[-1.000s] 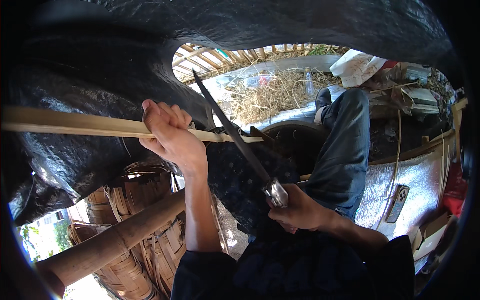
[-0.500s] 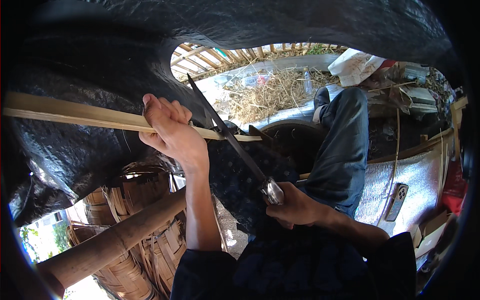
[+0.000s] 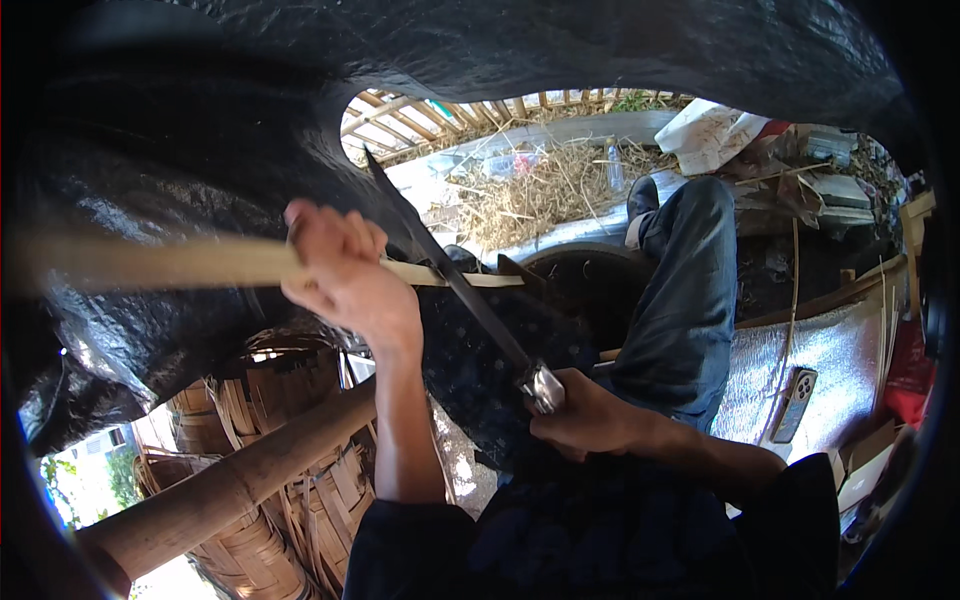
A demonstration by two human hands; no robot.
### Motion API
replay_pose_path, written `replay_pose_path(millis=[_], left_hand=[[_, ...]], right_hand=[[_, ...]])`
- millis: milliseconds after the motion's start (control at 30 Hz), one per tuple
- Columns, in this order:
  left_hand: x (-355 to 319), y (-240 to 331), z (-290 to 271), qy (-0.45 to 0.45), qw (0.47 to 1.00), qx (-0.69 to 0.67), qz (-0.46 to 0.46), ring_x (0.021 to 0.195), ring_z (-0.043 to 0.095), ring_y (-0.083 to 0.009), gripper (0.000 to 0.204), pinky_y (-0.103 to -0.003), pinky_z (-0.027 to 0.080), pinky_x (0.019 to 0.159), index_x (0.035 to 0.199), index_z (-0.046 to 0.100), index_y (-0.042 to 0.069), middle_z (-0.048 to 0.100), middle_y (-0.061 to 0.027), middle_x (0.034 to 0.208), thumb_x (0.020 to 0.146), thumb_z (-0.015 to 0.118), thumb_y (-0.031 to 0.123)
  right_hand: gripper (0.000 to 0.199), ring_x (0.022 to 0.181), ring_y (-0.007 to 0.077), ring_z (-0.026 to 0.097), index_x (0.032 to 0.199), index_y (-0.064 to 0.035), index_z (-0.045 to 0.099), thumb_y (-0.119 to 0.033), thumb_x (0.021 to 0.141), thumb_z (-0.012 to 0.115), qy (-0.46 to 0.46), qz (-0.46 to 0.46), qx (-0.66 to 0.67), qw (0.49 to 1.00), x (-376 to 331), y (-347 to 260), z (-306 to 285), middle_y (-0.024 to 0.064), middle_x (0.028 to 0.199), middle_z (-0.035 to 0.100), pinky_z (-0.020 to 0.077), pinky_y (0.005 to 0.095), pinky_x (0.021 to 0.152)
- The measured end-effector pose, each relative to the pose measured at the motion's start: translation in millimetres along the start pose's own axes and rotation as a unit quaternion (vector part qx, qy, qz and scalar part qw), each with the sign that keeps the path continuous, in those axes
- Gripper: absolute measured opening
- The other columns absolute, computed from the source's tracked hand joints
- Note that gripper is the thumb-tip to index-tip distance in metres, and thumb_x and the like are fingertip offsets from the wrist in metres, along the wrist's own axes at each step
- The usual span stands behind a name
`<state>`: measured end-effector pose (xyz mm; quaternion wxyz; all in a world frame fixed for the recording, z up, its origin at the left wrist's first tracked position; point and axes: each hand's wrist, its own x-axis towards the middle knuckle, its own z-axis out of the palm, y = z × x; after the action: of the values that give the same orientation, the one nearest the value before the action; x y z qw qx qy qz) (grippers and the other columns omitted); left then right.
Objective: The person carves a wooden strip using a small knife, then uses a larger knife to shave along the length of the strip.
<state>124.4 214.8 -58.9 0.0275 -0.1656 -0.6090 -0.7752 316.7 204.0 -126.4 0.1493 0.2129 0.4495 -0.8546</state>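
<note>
My left hand (image 3: 350,270) is closed around a long pale bamboo strip (image 3: 190,262), which runs from the left rim across to the middle. The strip's left part is smeared by motion. In my right hand (image 3: 590,412) is the handle of a machete (image 3: 480,315), with a shiny metal collar below its long dark blade. The blade slants up and left to a pointed tip and crosses the strip just right of my left hand. Whether its edge bites into the strip I cannot tell. A dark patterned cloth (image 3: 500,370) lies under the crossing.
Black plastic sheeting (image 3: 180,130) hangs at the left and top. A thick bamboo pole (image 3: 220,485) and woven baskets (image 3: 330,490) are at lower left. Dry straw (image 3: 540,195) lies ahead. A phone (image 3: 793,405) rests on silvery sheeting (image 3: 750,365) to the right.
The strip's left end has swung downward and now blurs. My left hand has dropped slightly with it. The machete blade has shifted a little left; my right hand has barely moved.
</note>
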Motion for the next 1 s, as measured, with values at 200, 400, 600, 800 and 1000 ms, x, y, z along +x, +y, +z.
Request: replay_pose_path(millis=[200, 400, 600, 800, 1000], left_hand=[[11, -5, -10, -0.033, 0.998, 0.043, 0.012, 0.044, 0.016, -0.0052, 0.041, -0.024, 0.015, 0.044, 0.054, 0.019, 0.012, 0.017, 0.0041, 0.049, 0.088, 0.039, 0.02], [0, -4, -8, -0.053, 0.999, -0.004, -0.002, 0.044, 0.016, -0.0049, 0.038, -0.024, 0.015, 0.043, 0.056, 0.021, 0.012, 0.016, 0.0049, 0.049, 0.087, 0.041, 0.019], [-24, -50, -19, 0.093, 0.99, -0.002, -0.107, 0.046, 0.021, -0.0055, 0.022, -0.021, 0.018, 0.045, 0.066, 0.035, 0.015, 0.023, 0.0046, 0.055, 0.086, 0.044, 0.021], [-4, 12, -13, -0.027, 0.999, -0.01, -0.035, 0.043, 0.015, -0.0062, 0.032, -0.024, 0.016, 0.041, 0.061, 0.026, 0.013, 0.017, 0.0031, 0.05, 0.09, 0.037, 0.02], [-1, 15, -14, -0.071, 0.997, 0.01, 0.025, 0.042, 0.015, -0.0064, 0.036, -0.024, 0.015, 0.04, 0.057, 0.022, 0.012, 0.019, 0.0025, 0.048, 0.09, 0.036, 0.017]], right_hand=[[0.015, 0.038, 0.0114, 0.047, 0.085, 0.0031, 0.047, -0.006, 0.078, 0.056, 0.053, -0.098, 0.0, 0.994, -19, -45, -5, 0.0048, 0.051, 0.048, 0.036, 0.026, 0.035], [0.027, 0.039, 0.0106, 0.048, 0.095, 0.0051, 0.044, -0.011, 0.078, 0.058, -0.035, 0.001, 0.033, 0.999, 4, 17, -5, 0.0049, 0.055, 0.05, 0.0373, 0.0247, 0.035], [0.013, 0.036, 0.0101, 0.046, 0.08, 0.0007, 0.045, -0.007, 0.077, 0.056, 0.04, -0.049, -0.018, 0.998, -8, -29, -6, 0.0033, 0.049, 0.046, 0.0362, 0.0243, 0.034], [0.012, 0.036, 0.0089, 0.045, 0.077, -0.0014, 0.043, 0.0, 0.076, 0.055, 0.034, -0.086, 0.075, 0.993, -30, -34, -9, 0.0015, 0.048, 0.044, 0.0344, 0.024, 0.033], [0.014, 0.033, 0.0094, 0.043, 0.083, -0.0014, 0.039, 0.003, 0.079, 0.051, 0.04, -0.108, 0.108, 0.987, -38, -25, -19, 0.0023, 0.045, 0.041, 0.0379, 0.024, 0.033]])
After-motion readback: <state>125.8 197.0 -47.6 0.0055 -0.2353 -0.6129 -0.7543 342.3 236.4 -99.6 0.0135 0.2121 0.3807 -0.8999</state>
